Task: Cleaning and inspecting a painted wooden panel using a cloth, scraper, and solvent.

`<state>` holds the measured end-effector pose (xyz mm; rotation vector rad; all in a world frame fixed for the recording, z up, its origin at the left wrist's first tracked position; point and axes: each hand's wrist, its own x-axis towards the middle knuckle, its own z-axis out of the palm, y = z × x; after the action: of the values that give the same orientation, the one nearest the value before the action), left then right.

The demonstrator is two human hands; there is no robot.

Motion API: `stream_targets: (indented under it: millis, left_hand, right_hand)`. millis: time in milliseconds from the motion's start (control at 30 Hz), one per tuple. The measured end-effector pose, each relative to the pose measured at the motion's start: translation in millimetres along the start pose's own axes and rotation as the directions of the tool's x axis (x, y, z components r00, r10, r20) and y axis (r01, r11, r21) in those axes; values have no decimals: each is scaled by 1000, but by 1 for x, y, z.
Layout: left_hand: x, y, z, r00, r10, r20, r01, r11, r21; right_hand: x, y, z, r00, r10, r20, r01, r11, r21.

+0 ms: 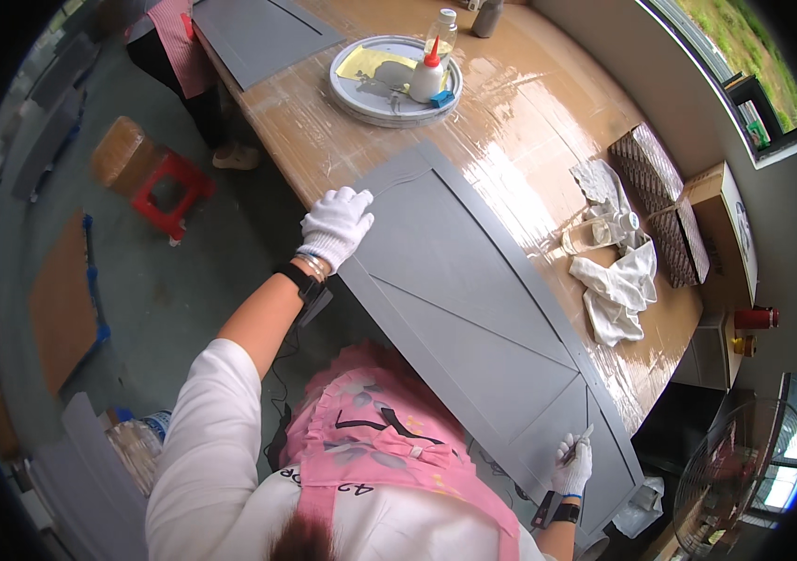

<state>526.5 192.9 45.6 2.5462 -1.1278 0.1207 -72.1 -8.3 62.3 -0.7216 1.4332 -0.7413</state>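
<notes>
A long grey door panel (459, 280) with raised trim lies slantwise on the table. My left hand (336, 224), in a white knitted glove, is closed round the panel's left edge near its far end. At the near right end, my gloved right hand (572, 467) grips a small flat-bladed tool (586, 434) in pinched fingers, over the panel's trim. The tool's handle is mostly hidden in the glove.
A round lid (342, 92) holds grey paste, a yellow sheet (358, 62) and a red-tipped squeeze bottle (427, 79). White rags (618, 292) and a clear bottle (595, 233) lie on the film-covered table (511, 103). A person (188, 56), red stool (179, 192) and fan (731, 477) stand around.
</notes>
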Motion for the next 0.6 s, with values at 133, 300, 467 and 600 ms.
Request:
stream_targets:
  millis: [133,300,467,600]
  left_hand:
    - [36,11,25,987,0,160,-36,975,220]
    - [43,16,37,963,-67,260,-35,929,370]
    - [11,11,-23,937,-207,281,96,927,363]
    - [-64,-84,-32,854,-517,-57,510,810,290]
  right_hand:
    - [11,-11,1,989,-56,134,51,998,45]
    - [23,-34,28,978,-72,196,59,996,71]
    - [16,-41,80,949,-23,313,20,1000,14]
    - [25,-48,142,893,30,448,26,993,-117]
